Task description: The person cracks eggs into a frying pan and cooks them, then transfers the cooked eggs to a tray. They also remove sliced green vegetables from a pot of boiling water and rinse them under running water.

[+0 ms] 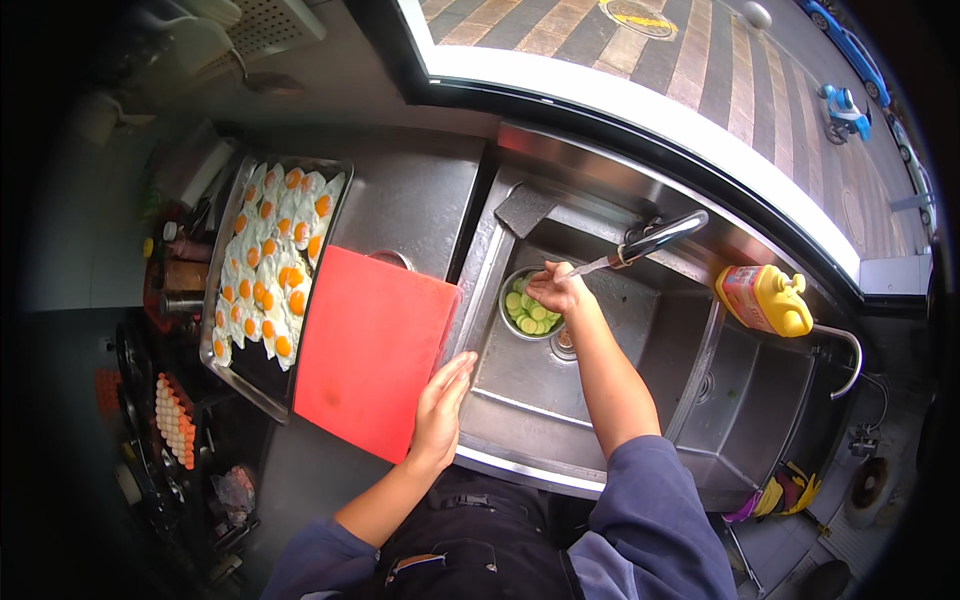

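Observation:
Under the running faucet (652, 238) my right hand (553, 289) is held palm up, and the water stream falls onto it. Below it, partly covered by the fingers, a metal bowl (504, 309) of sliced cucumber (529, 325) stands in the left sink basin (517, 375). My right hand grips nothing. My left hand (441, 411) is held flat beside the near right edge of a red cutting board (367, 345), fingers extended. Whether it touches the board or the sink rim cannot be made out. A drain strainer (564, 341) shows next to the bowl.
A metal tray (282, 411) of fried eggs (266, 296) lies left of the board. A scouring pad (525, 210) rests on the sink's back corner. At right are a yellow jug (761, 300), a second basin (750, 405) and rubber gloves (787, 491). An egg carton (175, 420) sits lower left.

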### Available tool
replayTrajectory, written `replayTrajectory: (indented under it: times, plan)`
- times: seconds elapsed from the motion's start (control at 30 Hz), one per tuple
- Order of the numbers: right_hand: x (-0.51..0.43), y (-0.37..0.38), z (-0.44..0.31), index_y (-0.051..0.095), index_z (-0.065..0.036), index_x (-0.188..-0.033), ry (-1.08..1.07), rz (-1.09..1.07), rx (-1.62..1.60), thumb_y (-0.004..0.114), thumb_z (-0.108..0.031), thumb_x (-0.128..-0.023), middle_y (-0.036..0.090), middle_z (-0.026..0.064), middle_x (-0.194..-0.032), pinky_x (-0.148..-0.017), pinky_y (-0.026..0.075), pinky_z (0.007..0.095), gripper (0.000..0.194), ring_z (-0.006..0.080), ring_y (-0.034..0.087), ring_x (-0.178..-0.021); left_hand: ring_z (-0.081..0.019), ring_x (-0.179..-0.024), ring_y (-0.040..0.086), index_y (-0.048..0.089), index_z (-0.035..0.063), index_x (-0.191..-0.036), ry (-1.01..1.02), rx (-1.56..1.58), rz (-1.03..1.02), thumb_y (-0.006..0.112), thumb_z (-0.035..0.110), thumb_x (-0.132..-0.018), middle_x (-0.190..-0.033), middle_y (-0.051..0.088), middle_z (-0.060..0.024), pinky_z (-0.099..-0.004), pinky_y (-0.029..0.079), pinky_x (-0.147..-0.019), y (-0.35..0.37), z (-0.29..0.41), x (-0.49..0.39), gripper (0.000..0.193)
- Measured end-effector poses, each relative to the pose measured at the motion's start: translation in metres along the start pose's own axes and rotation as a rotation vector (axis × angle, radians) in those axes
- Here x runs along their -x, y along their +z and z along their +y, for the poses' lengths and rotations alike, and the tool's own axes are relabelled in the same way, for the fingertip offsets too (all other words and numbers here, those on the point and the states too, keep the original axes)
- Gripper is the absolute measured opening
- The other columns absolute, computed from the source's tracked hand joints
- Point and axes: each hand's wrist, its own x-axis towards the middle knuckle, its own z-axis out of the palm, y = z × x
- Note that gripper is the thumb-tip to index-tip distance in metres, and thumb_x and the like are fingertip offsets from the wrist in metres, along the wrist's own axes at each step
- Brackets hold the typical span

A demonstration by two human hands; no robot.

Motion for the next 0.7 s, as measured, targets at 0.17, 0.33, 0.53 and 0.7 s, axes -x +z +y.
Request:
replayTrajectory:
  times: [0.17, 0.33, 0.53, 0.7]
  plan:
    - [0.013, 0.016, -0.003, 0.028, 0.016, -0.134, -0.009, 0.009, -0.01, 0.038, -0.025, -0.099, 0.029, 0.0296, -0.146, -0.116, 0.022, 0.0453, 0.055, 0.0398, 0.025, -0.139, -0.0249, -0.12, 0.055, 0.062, -0.0024, -0.119, 0.573, -0.48, -0.239, 0.063, 0.006, -0.089, -0.121, 0.063, -0.0154, -0.0341, 0.041, -0.103, 0.059, 0.051, -0.045, 0.031]
    - [0.028, 0.022, -0.004, 0.036, 0.009, -0.131, -0.039, -0.091, -0.028, 0.038, -0.03, -0.1, 0.038, 0.024, -0.138, -0.107, 0.032, 0.0418, 0.05, 0.0333, 0.036, -0.129, -0.0304, -0.114, 0.056, 0.067, 0.0049, -0.115, 1.036, -0.793, -0.389, 0.075, 0.018, -0.079, -0.114, 0.067, -0.0125, -0.0377, 0.043, -0.099, 0.142, 0.085, -0.086, 0.039]
    - [0.026, 0.01, -0.003, 0.042, 0.003, -0.127, -0.162, -0.404, -0.016, 0.04, -0.033, -0.1, 0.047, 0.0186, -0.128, -0.094, 0.039, 0.0375, 0.046, 0.0277, 0.045, -0.116, -0.0304, -0.104, 0.06, 0.072, 0.0065, -0.105, 1.247, -0.911, -0.415, 0.077, 0.022, -0.073, -0.099, 0.072, -0.0075, -0.0391, 0.047, -0.092, 0.174, 0.085, -0.111, 0.036]
    - [0.023, 0.009, -0.005, 0.047, -0.002, -0.123, -0.238, -0.554, -0.01, 0.041, -0.036, -0.1, 0.054, 0.0141, -0.119, -0.084, 0.045, 0.0339, 0.042, 0.023, 0.053, -0.105, -0.0265, -0.1, 0.062, 0.074, 0.0106, -0.101, 1.28, -0.936, -0.363, 0.076, 0.018, -0.073, -0.095, 0.072, -0.0064, -0.0379, 0.048, -0.089, 0.176, 0.085, -0.124, 0.029]
